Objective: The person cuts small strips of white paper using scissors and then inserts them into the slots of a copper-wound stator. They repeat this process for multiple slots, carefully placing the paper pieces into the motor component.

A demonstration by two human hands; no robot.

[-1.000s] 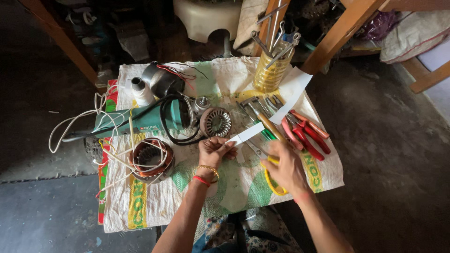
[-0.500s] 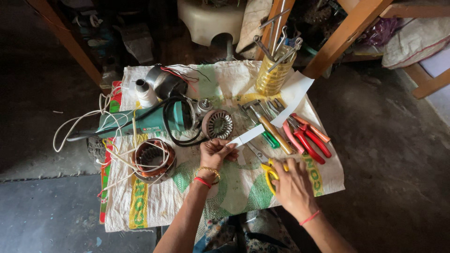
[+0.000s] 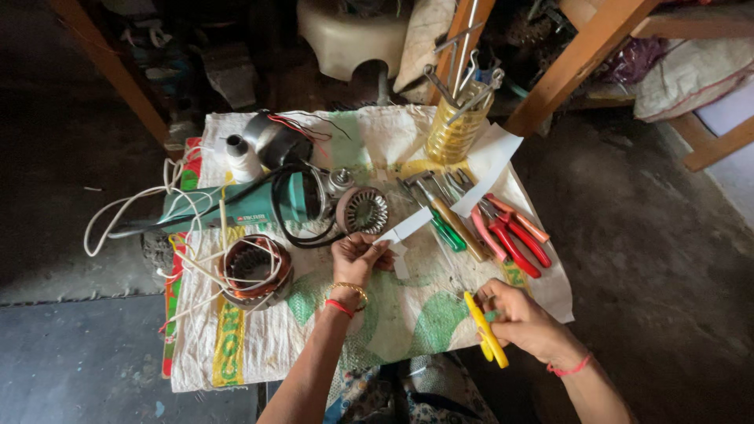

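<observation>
My left hand (image 3: 357, 257) pinches the near end of a long white paper strip (image 3: 471, 184) that runs up and right across the sack cloth (image 3: 393, 314). My right hand (image 3: 525, 320) grips yellow-handled scissors (image 3: 487, 334) near the cloth's front right edge, away from the strip. A small cut piece of white paper (image 3: 400, 263) lies just right of my left hand. A wound copper stator (image 3: 254, 271) with loose white leads sits left of my left hand.
A green angle grinder (image 3: 251, 206) with black cord, a slotted rotor part (image 3: 363, 210), a white thread spool (image 3: 241, 157) and a dark motor housing (image 3: 275, 140) lie at the back. Red-handled pliers (image 3: 514, 239), screwdrivers (image 3: 448, 224) and a yellow tool jar (image 3: 455, 129) are right. Wooden legs stand behind.
My right hand has picked up the yellow scissors and drawn back toward me, to the front right. My left hand keeps its hold on the paper strip.
</observation>
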